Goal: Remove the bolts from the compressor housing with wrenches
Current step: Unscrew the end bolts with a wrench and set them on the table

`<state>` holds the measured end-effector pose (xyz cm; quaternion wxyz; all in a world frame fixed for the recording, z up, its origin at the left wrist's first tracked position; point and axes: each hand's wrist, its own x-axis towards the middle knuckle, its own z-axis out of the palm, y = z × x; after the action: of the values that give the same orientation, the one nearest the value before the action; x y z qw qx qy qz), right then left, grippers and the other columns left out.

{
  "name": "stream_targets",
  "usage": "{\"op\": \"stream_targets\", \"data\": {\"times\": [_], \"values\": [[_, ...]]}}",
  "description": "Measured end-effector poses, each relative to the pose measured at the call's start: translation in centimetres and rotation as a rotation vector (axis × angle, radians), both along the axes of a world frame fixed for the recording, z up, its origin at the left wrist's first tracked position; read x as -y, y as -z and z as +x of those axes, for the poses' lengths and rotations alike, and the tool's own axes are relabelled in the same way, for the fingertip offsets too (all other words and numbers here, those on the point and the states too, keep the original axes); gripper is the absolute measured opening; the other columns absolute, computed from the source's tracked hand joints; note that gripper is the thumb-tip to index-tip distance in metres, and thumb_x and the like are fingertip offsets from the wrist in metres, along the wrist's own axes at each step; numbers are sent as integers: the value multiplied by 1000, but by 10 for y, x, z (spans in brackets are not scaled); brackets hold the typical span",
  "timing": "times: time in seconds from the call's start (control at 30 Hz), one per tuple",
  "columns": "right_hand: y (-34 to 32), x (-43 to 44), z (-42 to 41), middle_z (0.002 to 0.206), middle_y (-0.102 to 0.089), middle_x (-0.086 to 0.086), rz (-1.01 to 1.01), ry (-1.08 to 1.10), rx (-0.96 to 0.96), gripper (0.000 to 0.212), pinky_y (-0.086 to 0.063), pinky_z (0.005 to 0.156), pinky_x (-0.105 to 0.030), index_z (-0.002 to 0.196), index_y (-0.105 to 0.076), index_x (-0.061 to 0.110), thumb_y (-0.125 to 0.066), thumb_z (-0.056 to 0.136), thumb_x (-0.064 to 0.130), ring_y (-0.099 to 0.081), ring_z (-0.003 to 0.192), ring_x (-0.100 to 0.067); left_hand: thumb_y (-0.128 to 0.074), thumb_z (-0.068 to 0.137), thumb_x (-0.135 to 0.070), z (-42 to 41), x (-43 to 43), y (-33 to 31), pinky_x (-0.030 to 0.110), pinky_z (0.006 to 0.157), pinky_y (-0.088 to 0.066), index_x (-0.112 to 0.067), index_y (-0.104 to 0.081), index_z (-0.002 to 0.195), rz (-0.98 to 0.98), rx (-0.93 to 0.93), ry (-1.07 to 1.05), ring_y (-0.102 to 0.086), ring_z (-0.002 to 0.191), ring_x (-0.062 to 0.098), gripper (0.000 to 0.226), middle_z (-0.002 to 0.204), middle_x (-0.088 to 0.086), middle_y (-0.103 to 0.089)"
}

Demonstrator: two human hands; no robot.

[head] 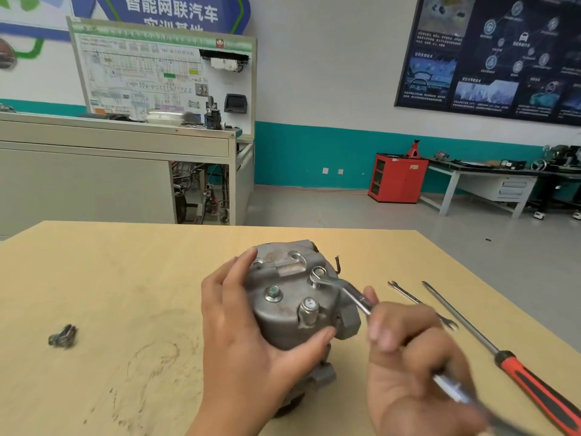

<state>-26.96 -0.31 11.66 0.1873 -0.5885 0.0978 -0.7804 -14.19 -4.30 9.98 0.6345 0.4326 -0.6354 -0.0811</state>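
A grey metal compressor housing (292, 297) stands on end on the wooden table (125, 278). My left hand (251, 335) grips its left side, fingers behind and thumb across the front. My right hand (408, 357) holds a silver ring wrench (349, 292) by its shaft. The wrench's ring end sits over a bolt (317, 273) at the top right of the housing's face. Another hex bolt (273, 293) stands at the left of the face. A taller silver fitting (309, 309) stands near the face's front edge.
A small open-ended wrench (418, 302) and a long screwdriver with a red and black handle (503, 357) lie on the table to the right. A small dark metal part (63, 335) lies at the left. The table's right edge runs close to the screwdriver.
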Motion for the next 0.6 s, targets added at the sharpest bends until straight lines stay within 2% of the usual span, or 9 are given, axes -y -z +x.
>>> {"op": "stream_targets", "data": {"times": [0.03, 0.1, 0.2, 0.27, 0.33, 0.4, 0.47, 0.53, 0.6], "values": [[-6, 2, 0, 68, -58, 11, 39, -133, 213, 34, -51, 87, -28, 54, -39, 22, -63, 77, 30, -54, 61, -8, -70, 45, -61, -1, -1, -2, 2, 98, -28, -39, -35, 132, 7, 23, -31, -45, 118, 15, 96, 122, -9, -35], [-22, 14, -9, 56, -50, 6, 191, -310, 498, 44, -57, 75, -34, 52, -43, 22, -57, 78, 54, -49, 50, -11, -68, 45, -60, -3, -3, -7, -2, 96, -23, -42, -38, 124, 27, 8, -20, -44, 118, 17, 87, 120, -6, -34], [-46, 52, -25, 45, -34, 8, 466, -297, 734, 40, -51, 53, -24, 66, -45, 21, -35, 96, 46, -35, 37, -8, -68, 44, -58, -4, -3, -7, 1, 97, -26, -43, -42, 115, 23, -4, -1, -44, 118, 17, 78, 118, -4, -36], [-64, 83, -25, 41, -31, 10, 675, -348, 748, 34, -43, 43, -15, 73, -44, 19, -33, 101, 35, -31, 32, -5, -69, 45, -57, -3, -3, -7, 3, 98, -28, -44, -41, 114, -7, 2, -11, -45, 116, 17, 76, 117, -3, -38], [-75, 113, -20, 39, -32, 11, 870, -345, 602, 25, -37, 37, -12, 79, -45, 16, -40, 100, 29, -31, 30, -2, -70, 46, -58, -2, -2, -7, 3, 96, -29, -44, -41, 116, -37, -6, -23, -45, 115, 13, 77, 116, -7, -39], [-80, 134, -12, 41, -36, 10, 981, -292, 340, 16, -34, 34, -13, 85, -48, 15, -49, 97, 26, -34, 30, 0, -72, 46, -58, -2, -1, -5, 1, 95, -28, -45, -37, 125, -57, -32, -16, -43, 115, 2, 87, 120, -20, -36], [-86, 147, -4, 46, -40, 10, 1019, -203, -19, 12, -35, 34, -16, 87, -51, 15, -56, 93, 23, -38, 33, 1, -73, 44, -59, -2, -1, -5, 1, 95, -28, -51, -31, 129, -30, -70, 8, -40, 118, -6, 95, 121, -32, -32], [-95, 153, 4, 53, -45, 8, 1016, -47, -417, 9, -37, 41, -19, 90, -55, 14, -59, 91, 22, -42, 35, 1, -73, 42, -60, -3, -1, -4, 0, 95, -26, -50, -25, 133, 1, -96, 16, -38, 121, -7, 104, 121, -36, -30], [-105, 155, 12, 59, -47, 4, 950, 107, -721, 10, -39, 42, -17, 87, -57, 12, -59, 90, 22, -44, 35, 1, -73, 43, -62, -3, -1, -2, -1, 96, -25, -48, -22, 136, 19, -85, 1, -37, 121, -6, 107, 122, -39, -28]]}}
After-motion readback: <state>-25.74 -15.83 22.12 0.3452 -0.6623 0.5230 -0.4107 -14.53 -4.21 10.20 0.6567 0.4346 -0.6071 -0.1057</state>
